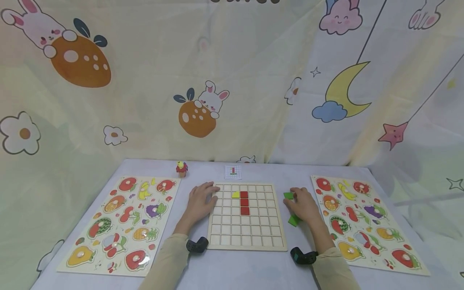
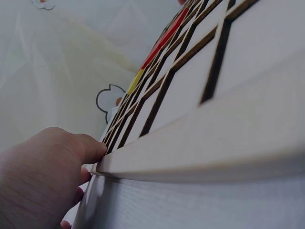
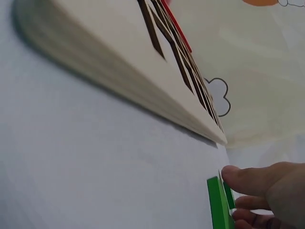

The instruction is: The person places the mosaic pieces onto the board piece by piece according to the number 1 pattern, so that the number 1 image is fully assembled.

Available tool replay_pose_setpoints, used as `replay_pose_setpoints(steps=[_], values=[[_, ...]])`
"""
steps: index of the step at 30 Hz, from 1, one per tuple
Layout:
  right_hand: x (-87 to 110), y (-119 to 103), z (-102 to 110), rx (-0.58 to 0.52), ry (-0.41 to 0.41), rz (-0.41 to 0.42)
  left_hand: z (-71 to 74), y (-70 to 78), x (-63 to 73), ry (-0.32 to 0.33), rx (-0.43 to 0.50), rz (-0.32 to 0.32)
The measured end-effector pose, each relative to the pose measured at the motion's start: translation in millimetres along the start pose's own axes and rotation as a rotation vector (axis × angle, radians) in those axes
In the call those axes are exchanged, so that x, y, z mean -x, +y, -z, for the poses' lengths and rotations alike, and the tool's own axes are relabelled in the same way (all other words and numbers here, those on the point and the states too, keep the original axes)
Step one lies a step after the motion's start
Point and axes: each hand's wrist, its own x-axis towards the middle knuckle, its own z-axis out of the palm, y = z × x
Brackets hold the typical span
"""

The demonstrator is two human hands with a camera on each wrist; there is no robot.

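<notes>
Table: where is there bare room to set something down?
Bare table: in front of the grid board, between both sleeves; at the back, between card and right fruit board. Crowded: the grid board's sides, by left hand, right hand and green pieces.

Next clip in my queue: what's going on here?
A person's left hand touches the left edge of a grid board. The right hand is at a green piece beyond the right edge; its grip is unclear. Three red squares form a column on the board, a yellow piece left of the top one.
</notes>
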Motion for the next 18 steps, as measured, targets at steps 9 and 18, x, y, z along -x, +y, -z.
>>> replay_pose_setpoints(steps=[9,18], values=[[0.2,-3.0,-6.3,0.015,0.043,-0.100,0.4,-0.4,-0.1,-0.004,-0.005,-0.002],[2.5,-5.6,-2.7,-0.012,0.055,-0.065,1.0,0.5,0.4,-0.008,0.013,0.000]])
